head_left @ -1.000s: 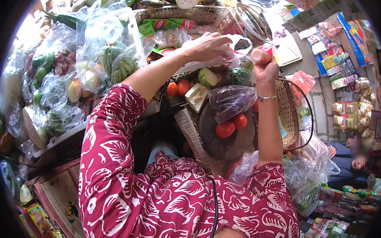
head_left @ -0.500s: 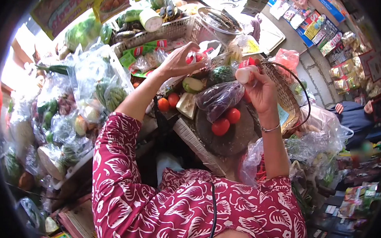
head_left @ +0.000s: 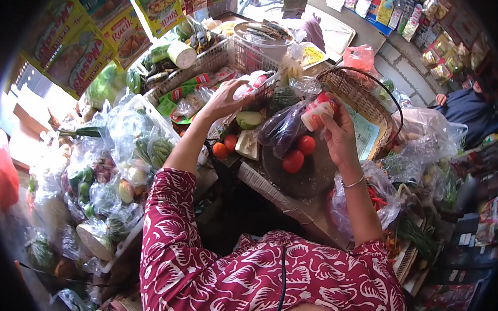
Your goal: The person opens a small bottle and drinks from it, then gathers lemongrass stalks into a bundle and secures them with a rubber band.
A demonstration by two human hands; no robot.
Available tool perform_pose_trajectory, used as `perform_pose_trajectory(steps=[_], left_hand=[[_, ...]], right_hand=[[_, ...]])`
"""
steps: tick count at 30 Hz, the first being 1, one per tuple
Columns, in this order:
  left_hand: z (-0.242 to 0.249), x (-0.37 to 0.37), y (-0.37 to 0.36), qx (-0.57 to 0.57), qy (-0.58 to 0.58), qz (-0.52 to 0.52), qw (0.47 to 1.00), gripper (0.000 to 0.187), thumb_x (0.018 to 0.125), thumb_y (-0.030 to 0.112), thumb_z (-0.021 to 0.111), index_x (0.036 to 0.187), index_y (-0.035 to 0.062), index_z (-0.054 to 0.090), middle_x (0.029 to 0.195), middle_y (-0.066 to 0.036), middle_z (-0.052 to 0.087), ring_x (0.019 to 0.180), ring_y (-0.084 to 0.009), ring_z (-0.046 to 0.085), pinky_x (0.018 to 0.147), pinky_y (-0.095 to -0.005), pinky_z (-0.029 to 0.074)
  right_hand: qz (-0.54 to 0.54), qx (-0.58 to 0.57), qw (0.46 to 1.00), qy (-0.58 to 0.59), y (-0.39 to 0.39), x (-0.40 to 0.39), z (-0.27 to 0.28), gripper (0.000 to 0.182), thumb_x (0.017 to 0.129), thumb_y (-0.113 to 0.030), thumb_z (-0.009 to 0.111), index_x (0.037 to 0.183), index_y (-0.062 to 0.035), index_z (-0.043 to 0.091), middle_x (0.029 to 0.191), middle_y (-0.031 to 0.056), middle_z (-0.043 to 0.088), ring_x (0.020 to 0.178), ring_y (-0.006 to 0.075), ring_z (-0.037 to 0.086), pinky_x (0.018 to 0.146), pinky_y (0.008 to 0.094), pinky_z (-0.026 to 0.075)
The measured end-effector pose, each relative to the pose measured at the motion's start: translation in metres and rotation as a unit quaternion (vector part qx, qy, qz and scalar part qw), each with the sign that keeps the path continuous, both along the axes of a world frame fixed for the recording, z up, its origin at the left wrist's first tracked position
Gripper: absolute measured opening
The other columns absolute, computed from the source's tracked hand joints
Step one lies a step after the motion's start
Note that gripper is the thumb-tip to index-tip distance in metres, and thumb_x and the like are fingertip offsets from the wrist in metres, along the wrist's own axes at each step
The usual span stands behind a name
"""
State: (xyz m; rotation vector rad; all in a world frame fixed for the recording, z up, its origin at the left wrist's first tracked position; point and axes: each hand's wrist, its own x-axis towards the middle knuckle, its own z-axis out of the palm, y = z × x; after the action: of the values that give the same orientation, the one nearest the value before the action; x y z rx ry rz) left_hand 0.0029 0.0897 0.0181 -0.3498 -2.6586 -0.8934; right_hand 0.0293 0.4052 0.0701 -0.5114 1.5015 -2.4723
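Note:
My right hand [head_left: 341,132] grips a small red-and-white container [head_left: 316,115] between thumb and fingers, raised over the chopping block's back right. My left hand [head_left: 224,100] reaches over the crate's near edge with fingers curved and apart, close to red-and-white items in clear plastic [head_left: 256,82]. Between the hands lie a cut green vegetable [head_left: 250,120] and dark purple eggplants in plastic [head_left: 283,128]. Two red tomatoes [head_left: 293,161] sit on the round chopping block [head_left: 275,181]. More tomatoes [head_left: 220,150] and a pale cut piece [head_left: 248,145] lie to its left.
Bagged vegetables [head_left: 115,172] crowd the left side. A white plastic crate [head_left: 214,56] holds packets, and a bowl of fish [head_left: 264,33] stands behind it. At right are a wicker basket [head_left: 386,131] and bagged red chillies [head_left: 376,197]. Another person [head_left: 467,115] is at far right.
The view has shifted, showing more hanging packets at upper left. My right hand has turned the container so its printed side shows. My left hand stays near the crate, fingers still apart.

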Motion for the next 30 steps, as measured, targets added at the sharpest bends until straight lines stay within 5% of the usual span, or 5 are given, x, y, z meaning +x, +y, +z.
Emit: perform_pose_trajectory(steps=[3, 7, 15, 25, 30], left_hand=[[0.025, 0.009, 0.014, -0.035, 0.174, -0.005, 0.984, 0.045, 0.082, 0.030, 0.064, 0.119, 0.0062, 0.053, 0.123, -0.018, 0.051, 0.115, -0.0329, 0.047, 0.096, -0.0407, 0.037], [0.050, 0.057, 0.080, 0.185, -0.159, -0.050, 0.968, 0.040, 0.088, 0.024, 0.058, 0.123, 0.0071, 0.050, 0.123, -0.008, 0.052, 0.101, -0.0170, 0.055, 0.081, -0.0323, 0.048], [0.016, 0.222, 0.131, 0.587, -0.178, -0.145, 0.776, 0.058, 0.089, 0.026, 0.058, 0.136, 0.0077, 0.031, 0.119, -0.005, 0.051, 0.097, -0.0111, 0.056, 0.073, -0.0264, 0.050], [0.002, 0.358, 0.081, 0.663, -0.114, 0.039, 0.739, 0.051, 0.087, 0.027, 0.062, 0.130, 0.0070, 0.043, 0.110, -0.001, 0.057, 0.095, -0.0081, 0.056, 0.080, -0.0246, 0.049], [0.007, 0.384, 0.073, 0.656, -0.080, 0.065, 0.748, 0.050, 0.087, 0.025, 0.062, 0.130, 0.0074, 0.043, 0.107, -0.003, 0.058, 0.092, -0.0091, 0.058, 0.080, -0.0250, 0.050]], right_hand=[[-0.020, 0.012, 1.000, -0.014, 0.009, 0.027, 0.005, 0.047, 0.086, -0.004, 0.059, 0.129, -0.0078, 0.041, 0.110, 0.0023, 0.054, 0.095, 0.0089, 0.056, 0.077, 0.0202, 0.048], [-0.028, 0.015, 0.999, 0.006, 0.005, 0.048, 0.011, 0.047, 0.087, -0.005, 0.057, 0.131, -0.0066, 0.041, 0.113, 0.0027, 0.054, 0.097, 0.0089, 0.055, 0.078, 0.0197, 0.047], [-0.008, 0.239, 0.952, 0.192, -0.042, 0.127, 0.018, 0.046, 0.086, -0.007, 0.059, 0.127, 0.0018, 0.042, 0.119, 0.0108, 0.050, 0.107, 0.0163, 0.050, 0.093, 0.0284, 0.040], [0.342, 0.186, 0.905, 0.175, -0.117, 0.209, 0.017, 0.064, 0.081, 0.012, 0.046, 0.140, -0.0023, 0.026, 0.129, 0.0135, 0.046, 0.113, 0.0172, 0.049, 0.095, 0.0274, 0.039], [0.384, 0.176, 0.889, 0.176, -0.133, 0.221, 0.028, 0.058, 0.079, 0.016, 0.037, 0.135, -0.0008, 0.038, 0.130, 0.0155, 0.048, 0.116, 0.0198, 0.049, 0.096, 0.0297, 0.041]])
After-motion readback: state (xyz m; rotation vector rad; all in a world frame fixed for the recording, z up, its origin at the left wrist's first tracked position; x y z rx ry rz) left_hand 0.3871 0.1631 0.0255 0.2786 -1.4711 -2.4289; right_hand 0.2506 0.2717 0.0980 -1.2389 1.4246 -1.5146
